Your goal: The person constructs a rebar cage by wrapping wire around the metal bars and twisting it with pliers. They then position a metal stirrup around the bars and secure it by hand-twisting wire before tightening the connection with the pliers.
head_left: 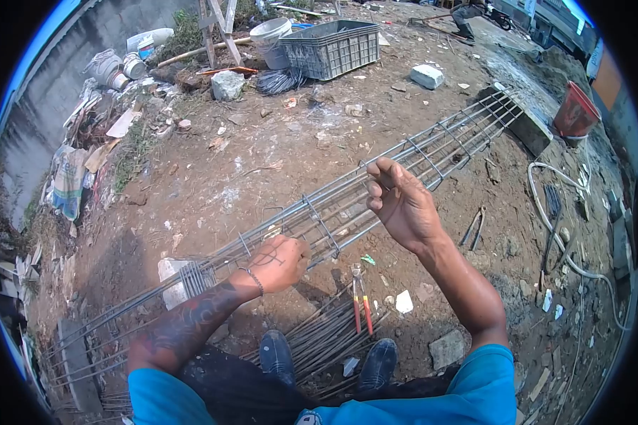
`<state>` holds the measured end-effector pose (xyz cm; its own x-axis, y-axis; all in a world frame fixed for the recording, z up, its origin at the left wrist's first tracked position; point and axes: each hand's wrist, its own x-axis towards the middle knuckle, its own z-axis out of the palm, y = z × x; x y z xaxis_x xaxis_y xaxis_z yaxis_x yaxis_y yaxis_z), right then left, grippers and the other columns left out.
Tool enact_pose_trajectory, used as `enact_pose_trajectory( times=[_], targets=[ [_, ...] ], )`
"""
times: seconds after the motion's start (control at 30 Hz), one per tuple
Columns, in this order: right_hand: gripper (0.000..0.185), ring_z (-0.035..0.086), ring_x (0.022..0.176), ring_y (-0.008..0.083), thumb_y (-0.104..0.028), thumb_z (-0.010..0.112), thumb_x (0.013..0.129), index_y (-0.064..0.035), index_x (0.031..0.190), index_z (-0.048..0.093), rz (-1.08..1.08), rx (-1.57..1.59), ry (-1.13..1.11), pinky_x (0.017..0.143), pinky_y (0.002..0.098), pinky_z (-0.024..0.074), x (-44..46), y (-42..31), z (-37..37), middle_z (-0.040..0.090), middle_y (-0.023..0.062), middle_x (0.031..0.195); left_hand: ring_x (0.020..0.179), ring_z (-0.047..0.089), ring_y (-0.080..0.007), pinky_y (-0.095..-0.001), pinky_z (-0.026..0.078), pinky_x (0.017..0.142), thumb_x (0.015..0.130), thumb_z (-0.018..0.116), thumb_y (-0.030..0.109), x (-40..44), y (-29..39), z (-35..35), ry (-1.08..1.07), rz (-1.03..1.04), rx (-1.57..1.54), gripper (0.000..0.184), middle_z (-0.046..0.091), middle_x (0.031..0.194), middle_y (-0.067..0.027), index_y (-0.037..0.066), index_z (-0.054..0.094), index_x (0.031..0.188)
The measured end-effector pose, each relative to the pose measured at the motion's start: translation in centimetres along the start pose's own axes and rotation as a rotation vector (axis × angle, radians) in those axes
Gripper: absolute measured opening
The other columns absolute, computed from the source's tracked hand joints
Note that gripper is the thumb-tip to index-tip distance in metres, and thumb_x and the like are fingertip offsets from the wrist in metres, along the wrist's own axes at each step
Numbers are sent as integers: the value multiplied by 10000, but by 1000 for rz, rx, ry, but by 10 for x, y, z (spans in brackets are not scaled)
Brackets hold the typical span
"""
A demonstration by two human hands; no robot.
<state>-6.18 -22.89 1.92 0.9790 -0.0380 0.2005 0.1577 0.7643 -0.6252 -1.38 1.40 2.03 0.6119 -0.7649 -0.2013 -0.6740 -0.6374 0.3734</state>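
Observation:
A long rebar cage [432,152] of steel bars with square stirrups runs diagonally across the view, from lower left to upper right. My left hand [280,262] is closed in a fist at the near part of the cage, over its bars; its fingers hide what they grip. Raised above the bars, my right hand [404,205] has its fingers curled in toward the thumb, and anything between them is too small to make out. Several stirrups [193,280] sit bunched left of my left hand. Pincers with red handles [362,304] lie below the cage.
Loose rods [312,340] lie between my boots. A concrete block [528,127] supports the cage's far end. More pincers [473,228], a pale hose [574,262] and a red bucket [578,113] are at right. A grey crate [333,53] stands behind; another person [468,18] is far off.

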Motion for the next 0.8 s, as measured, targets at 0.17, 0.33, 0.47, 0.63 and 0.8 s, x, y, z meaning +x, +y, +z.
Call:
enact_pose_trajectory(
  times=[0.17,0.33,0.47,0.63,0.8],
  targets=[
    [331,547,813,136,-261,571,900,-22,1129,566,-3,13,-32,695,276,464,-1,1,1,590,95,1074,800,606,-388,-436,477,724,770,524,140,2,-4,5,1,11,-46,190,620,801,-220,15,637,857],
    [296,549,799,134,-259,574,901,-17,1072,582,-13,-29,-2,694,275,464,-3,-2,8,606,96,1020,774,607,-368,-429,469,727,777,553,170,3,-3,3,-27,10,-19,193,612,755,-210,32,637,884],
    [289,544,719,133,-311,548,920,-26,928,594,-49,-365,242,687,275,456,1,11,-10,623,102,916,738,613,-375,-407,475,681,775,562,147,5,-4,-9,229,39,-131,198,611,745,-215,-11,630,873],
    [337,556,809,141,-357,510,930,-37,939,617,73,-692,121,767,300,442,0,37,-6,640,91,945,554,440,-76,-241,388,500,909,531,168,2,-4,-75,740,-122,-832,162,529,688,3,16,573,946],
    [401,538,1088,207,-271,566,899,-13,1199,504,-68,-996,-233,957,347,399,8,62,60,614,115,1104,644,468,-77,-225,403,557,947,494,187,7,8,-73,534,169,-1538,156,530,794,-16,45,504,1008]
  ],
)
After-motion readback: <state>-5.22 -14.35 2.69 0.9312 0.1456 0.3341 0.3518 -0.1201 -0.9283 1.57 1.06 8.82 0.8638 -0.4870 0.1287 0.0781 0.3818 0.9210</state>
